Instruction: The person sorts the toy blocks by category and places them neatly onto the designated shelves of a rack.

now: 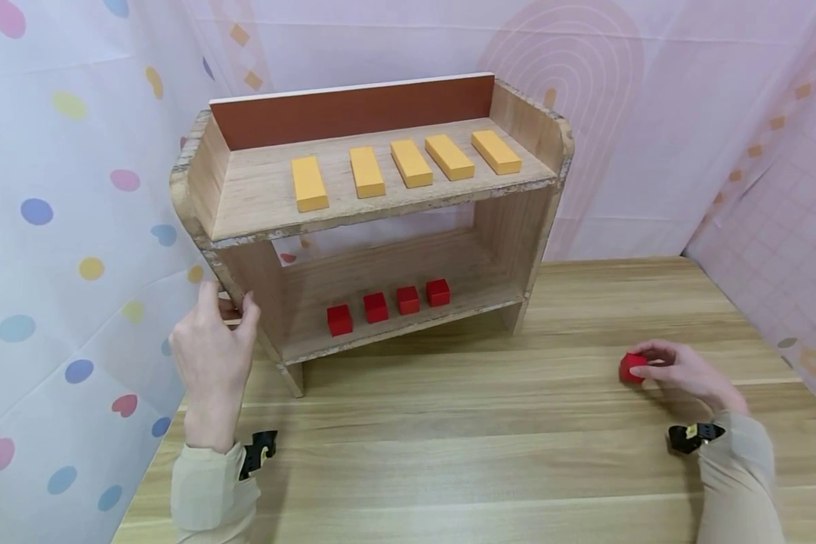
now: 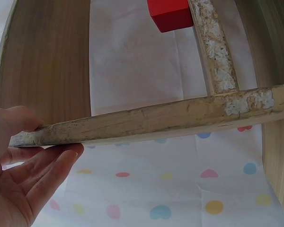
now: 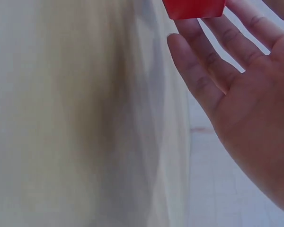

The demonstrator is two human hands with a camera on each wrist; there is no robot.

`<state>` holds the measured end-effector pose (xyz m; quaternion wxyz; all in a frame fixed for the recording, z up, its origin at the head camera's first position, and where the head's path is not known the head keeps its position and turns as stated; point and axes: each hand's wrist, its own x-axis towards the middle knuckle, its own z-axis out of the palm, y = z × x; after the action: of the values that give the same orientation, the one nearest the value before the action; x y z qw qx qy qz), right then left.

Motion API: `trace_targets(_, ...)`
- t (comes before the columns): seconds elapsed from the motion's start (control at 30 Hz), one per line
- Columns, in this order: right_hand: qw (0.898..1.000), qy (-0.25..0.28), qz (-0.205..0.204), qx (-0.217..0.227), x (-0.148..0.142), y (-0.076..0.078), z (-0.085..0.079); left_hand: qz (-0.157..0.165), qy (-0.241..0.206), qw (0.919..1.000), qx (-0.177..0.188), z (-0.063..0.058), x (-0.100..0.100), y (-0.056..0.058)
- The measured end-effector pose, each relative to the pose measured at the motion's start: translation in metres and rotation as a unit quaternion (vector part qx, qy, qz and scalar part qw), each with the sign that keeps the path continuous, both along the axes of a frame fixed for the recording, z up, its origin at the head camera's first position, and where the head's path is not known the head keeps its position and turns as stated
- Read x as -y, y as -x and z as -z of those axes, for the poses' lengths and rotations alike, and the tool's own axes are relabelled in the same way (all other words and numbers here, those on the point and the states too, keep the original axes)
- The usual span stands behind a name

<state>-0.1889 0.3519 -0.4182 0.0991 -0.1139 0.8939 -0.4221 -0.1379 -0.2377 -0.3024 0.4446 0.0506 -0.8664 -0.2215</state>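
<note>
My left hand (image 1: 214,344) grips the front edge of the wooden shelf's (image 1: 251,227) left side panel. In the left wrist view the thumb lies on one face of that panel (image 2: 146,116) and the fingers on the other. Far to the right, my right hand (image 1: 687,374) holds a red block (image 1: 631,368) between thumb and fingers, low over the tabletop. The right wrist view shows only part of this block (image 3: 196,7), at the top edge by the fingers. Several red cubes (image 1: 375,307) stand in a row on the lower shelf board.
Several yellow rectangular blocks (image 1: 411,164) lie side by side on the upper board, in front of a reddish-brown back strip (image 1: 360,113). The shelf stands at an angle on a wood-grain table (image 1: 462,453). Patterned cloth (image 1: 75,227) hangs behind and at both sides.
</note>
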Motion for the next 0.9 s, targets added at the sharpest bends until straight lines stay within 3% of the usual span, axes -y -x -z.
trace_targets(0.37, 1.0, -0.005, 0.002, -0.021, 0.033, 0.014, -0.015, -0.001, -0.001, 1.0, 0.001, -0.001, -0.001, 0.0)
trace_targets(0.7, 0.996, 0.027, -0.025, -0.078, 0.062, 0.025, -0.025, 0.002, 0.0, 1.0, -0.005, 0.0, -0.001, 0.0)
trace_targets(0.9, 0.994, 0.015, -0.028, -0.101, 0.078, 0.029, -0.033, 0.006, -0.001, 0.9999, -0.01, 0.001, 0.0, 0.0)
